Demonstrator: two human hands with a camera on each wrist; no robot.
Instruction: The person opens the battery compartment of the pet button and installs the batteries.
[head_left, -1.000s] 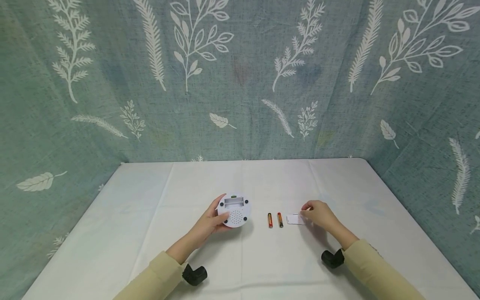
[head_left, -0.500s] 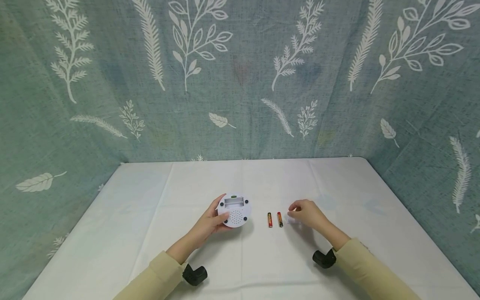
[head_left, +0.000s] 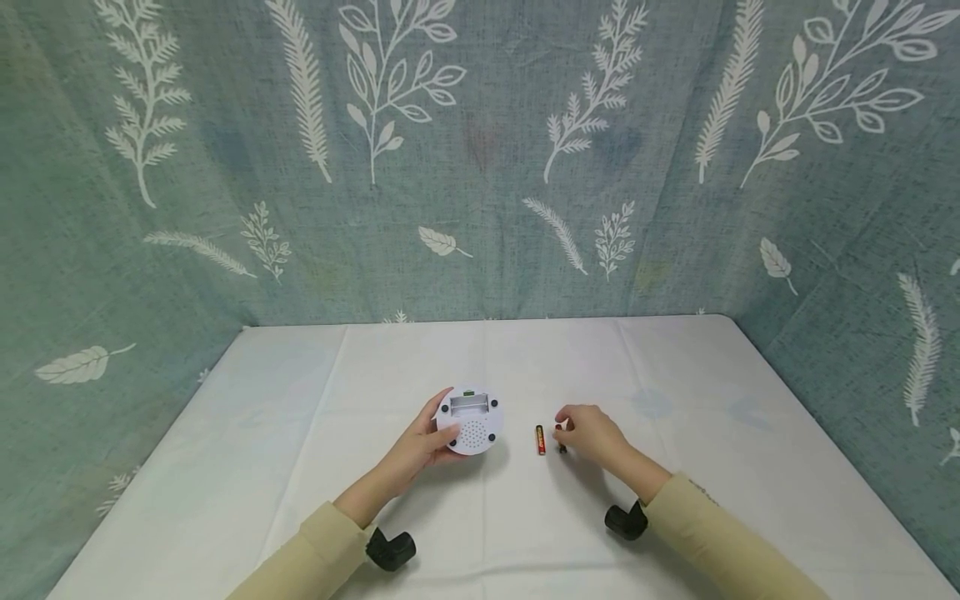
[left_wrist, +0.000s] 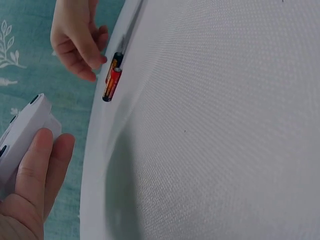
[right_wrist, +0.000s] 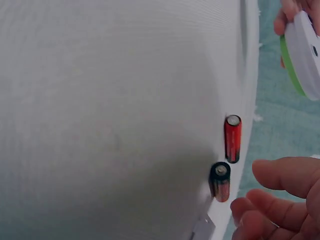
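My left hand (head_left: 422, 444) holds a round white device (head_left: 472, 438) with its underside facing up. An uncovered battery compartment, a patch of small holes and dark round feet show on it. In the right wrist view a green rim (right_wrist: 292, 65) edges the device. On the white table lie two red-and-black batteries, the left one (head_left: 541, 440) and the right one (right_wrist: 220, 183). My right hand (head_left: 596, 435) hovers at the right battery, thumb and fingers apart beside it. Partly behind that hand, a small white cover (right_wrist: 202, 229) peeks out in the right wrist view.
A white cloth (head_left: 390, 358) covers the table. Green-blue curtains (head_left: 480, 250) with white leaf prints stand along its back and both sides. Black wrist cameras (head_left: 392, 551) jut from both sleeves.
My right hand has moved left from the white cover to the right battery. The left hand and the device have stayed in place.
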